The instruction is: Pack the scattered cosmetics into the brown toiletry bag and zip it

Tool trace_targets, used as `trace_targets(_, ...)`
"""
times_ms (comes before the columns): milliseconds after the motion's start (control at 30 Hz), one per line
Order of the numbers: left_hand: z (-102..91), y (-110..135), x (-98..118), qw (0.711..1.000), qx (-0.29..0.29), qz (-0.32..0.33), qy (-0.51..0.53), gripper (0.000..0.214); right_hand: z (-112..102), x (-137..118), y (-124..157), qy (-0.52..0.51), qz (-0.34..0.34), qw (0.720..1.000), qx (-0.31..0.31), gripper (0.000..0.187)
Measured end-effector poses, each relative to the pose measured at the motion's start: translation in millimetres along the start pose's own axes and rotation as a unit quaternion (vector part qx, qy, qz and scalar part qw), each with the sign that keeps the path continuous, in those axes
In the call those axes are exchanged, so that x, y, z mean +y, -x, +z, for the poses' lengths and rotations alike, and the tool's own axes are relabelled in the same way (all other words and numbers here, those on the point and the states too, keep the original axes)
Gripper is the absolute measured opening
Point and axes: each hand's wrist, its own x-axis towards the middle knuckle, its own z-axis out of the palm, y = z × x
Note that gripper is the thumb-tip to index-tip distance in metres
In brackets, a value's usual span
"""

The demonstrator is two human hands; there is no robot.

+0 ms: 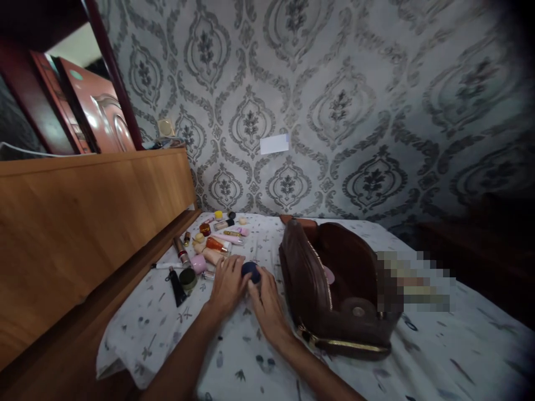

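Observation:
A dark blue round jar (250, 271) sits between my two hands, low over the patterned cloth. My left hand (228, 283) curls along its left side, thumb against it. My right hand (267, 303) grips it from the right and near side, fingers bent around its edge. Just left of my hands lies a cluster of cosmetics: a pink jar (198, 263), a dark green round jar (188, 279), a black tube (177, 287) and an orange-and-white tube (218, 245). To my right stands a brown handbag (307, 278), its zipped top gaping, with something pink partly visible inside.
White cloth with leaf prints (234, 356) covers the surface. A wooden panel (104, 211) rises along the left. Patterned wallpaper (334, 111) is behind, with a white switch plate (274, 143) on it. Past the bag, a blurred-out patch (418, 284) hides some items.

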Motion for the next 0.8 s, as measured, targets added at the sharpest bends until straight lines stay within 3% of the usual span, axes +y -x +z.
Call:
trace_targets(167, -0.2, 0.2, 1.4, 0.997, -0.040, -0.053, 0.036, 0.034, 19.8, 24.7, 0.2, -0.023, 0.013, 0.999, 0.022, 0.047)
trace_targets(500, -2.7, -1.2, 2.0, 0.996, -0.034, -0.065, 0.042, 0.030, 15.2, 27.4, 4.4, -0.034, 0.006, 0.999, 0.008, 0.049)
trace_targets(600, -10.4, -20.8, -15.3, 0.994, -0.072, -0.087, -0.005, 0.027, 15.9, 28.4, 5.3, -0.028, -0.004, 1.000, 0.010, 0.051)
trace_targets(667, -15.3, -39.9, -35.4, 0.983, -0.130, -0.110, -0.076, 0.026, 16.3, 29.3, 6.1, -0.020, -0.010, 1.000, 0.015, 0.053)
trace_targets(800, -15.8, -74.8, -80.0, 0.969, -0.191, -0.108, -0.115, 0.028, 15.9, 29.3, 6.6, -0.009, -0.011, 1.000, 0.011, 0.054)
